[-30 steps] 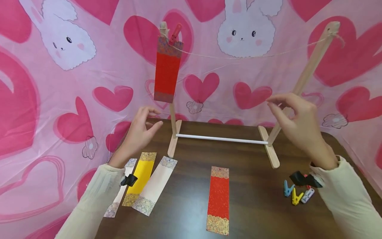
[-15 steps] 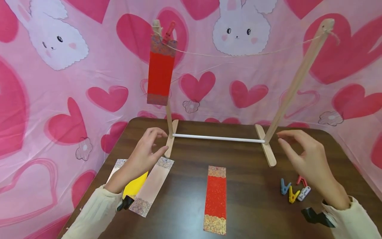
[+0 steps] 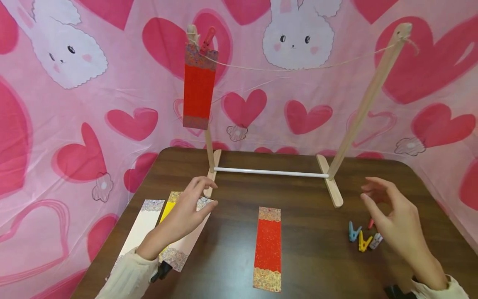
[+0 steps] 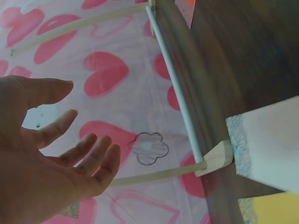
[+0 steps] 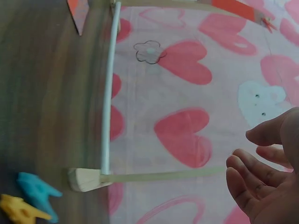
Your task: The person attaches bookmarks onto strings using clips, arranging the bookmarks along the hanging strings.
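My left hand point(image 3: 186, 211) hovers above a pinkish-white paper strip point(image 3: 190, 245) and a yellow strip point(image 3: 169, 207), fingers loosely bent and holding nothing. A white strip point(image 3: 142, 224) lies left of these. My right hand point(image 3: 401, 222), also holding nothing, is over the right side of the table beside small blue point(image 3: 354, 232), yellow point(image 3: 364, 242) and whitish point(image 3: 376, 241) clothespins; a red clothespin point(image 3: 371, 223) is mostly hidden behind it. Between the hands lies a red strip point(image 3: 267, 247) with patterned ends. Another red strip point(image 3: 199, 91) hangs from the string point(image 3: 298, 69), held by a red clothespin point(image 3: 207, 39).
A wooden stand rises at the back, with a left post point(image 3: 209, 145), a right post point(image 3: 367, 104) and a white crossbar point(image 3: 270, 171) low between them. The string runs between the post tops. Behind the brown table point(image 3: 239, 195) hangs a pink heart-patterned cloth point(image 3: 310, 95).
Both hands have come down from beside the stand toward the table, the left over the strips, the right near the clothespins. The hanging red strip stays on the string.
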A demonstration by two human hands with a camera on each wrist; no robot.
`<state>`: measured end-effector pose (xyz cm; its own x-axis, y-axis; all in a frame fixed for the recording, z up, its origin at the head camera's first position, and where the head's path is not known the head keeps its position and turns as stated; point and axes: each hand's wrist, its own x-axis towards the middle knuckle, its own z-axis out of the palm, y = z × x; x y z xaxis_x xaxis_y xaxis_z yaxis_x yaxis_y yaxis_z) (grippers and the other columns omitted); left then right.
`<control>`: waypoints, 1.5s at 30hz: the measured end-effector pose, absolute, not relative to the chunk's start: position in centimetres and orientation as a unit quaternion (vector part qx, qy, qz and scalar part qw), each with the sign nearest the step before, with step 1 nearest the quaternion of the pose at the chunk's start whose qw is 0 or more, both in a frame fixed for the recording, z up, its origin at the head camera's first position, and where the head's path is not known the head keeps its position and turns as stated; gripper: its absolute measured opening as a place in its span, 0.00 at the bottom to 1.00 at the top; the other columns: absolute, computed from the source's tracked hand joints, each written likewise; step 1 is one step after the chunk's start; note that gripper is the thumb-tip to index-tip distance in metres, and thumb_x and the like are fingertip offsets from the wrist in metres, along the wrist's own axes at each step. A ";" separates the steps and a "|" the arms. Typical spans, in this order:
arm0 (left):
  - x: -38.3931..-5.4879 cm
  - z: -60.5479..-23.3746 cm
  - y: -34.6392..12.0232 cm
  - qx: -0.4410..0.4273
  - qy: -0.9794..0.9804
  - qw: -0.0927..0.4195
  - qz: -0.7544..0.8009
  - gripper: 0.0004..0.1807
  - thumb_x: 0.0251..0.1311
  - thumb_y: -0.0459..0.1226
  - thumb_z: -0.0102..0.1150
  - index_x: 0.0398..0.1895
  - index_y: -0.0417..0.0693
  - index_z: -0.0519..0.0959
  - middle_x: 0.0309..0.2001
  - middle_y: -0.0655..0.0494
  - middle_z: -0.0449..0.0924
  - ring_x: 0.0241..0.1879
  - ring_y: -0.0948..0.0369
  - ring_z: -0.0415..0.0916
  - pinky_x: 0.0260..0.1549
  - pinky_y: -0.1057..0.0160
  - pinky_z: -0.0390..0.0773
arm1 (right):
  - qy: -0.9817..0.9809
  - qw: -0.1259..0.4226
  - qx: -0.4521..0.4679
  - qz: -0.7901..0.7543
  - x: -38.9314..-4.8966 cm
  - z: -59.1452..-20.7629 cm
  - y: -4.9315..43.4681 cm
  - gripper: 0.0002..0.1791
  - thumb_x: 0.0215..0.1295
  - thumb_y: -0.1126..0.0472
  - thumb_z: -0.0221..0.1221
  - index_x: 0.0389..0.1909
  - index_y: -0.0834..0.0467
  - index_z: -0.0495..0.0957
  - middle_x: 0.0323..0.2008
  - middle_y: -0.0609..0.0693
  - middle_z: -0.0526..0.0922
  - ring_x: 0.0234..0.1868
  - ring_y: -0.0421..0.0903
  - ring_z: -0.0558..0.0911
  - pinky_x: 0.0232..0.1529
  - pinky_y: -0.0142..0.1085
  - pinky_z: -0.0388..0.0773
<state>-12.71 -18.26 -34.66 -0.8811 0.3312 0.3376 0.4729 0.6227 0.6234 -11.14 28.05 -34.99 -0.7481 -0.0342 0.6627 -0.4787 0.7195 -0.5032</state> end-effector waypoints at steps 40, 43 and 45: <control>-16.8 -43.0 -7.1 -0.223 -0.913 -0.181 -0.289 0.35 0.64 0.49 0.63 0.70 0.46 0.65 0.47 0.51 0.80 0.43 0.56 0.77 0.43 0.56 0.78 | -0.671 0.197 -0.251 0.669 -9.9 -47.9 34.4 0.05 0.64 0.68 0.64 0.34 0.56 0.86 0.18 0.41 0.79 0.16 0.35 0.72 0.13 0.26 0.67; -16.8 -43.0 -6.4 -0.195 -0.926 -0.185 -0.265 0.40 0.60 0.52 0.66 0.71 0.47 0.63 0.57 0.48 0.78 0.53 0.51 0.75 0.52 0.50 0.76 | -0.670 0.198 -0.240 0.674 -10.0 -48.0 34.4 0.05 0.64 0.68 0.64 0.33 0.56 0.87 0.18 0.41 0.79 0.17 0.34 0.72 0.13 0.26 0.66; -16.9 -42.8 -6.0 -0.184 -0.930 -0.192 -0.255 0.43 0.57 0.53 0.69 0.72 0.48 0.62 0.57 0.47 0.77 0.55 0.48 0.74 0.53 0.49 0.76 | -0.672 0.201 -0.236 0.673 -10.0 -47.9 34.4 0.04 0.63 0.68 0.65 0.33 0.56 0.87 0.18 0.41 0.78 0.17 0.34 0.71 0.13 0.25 0.66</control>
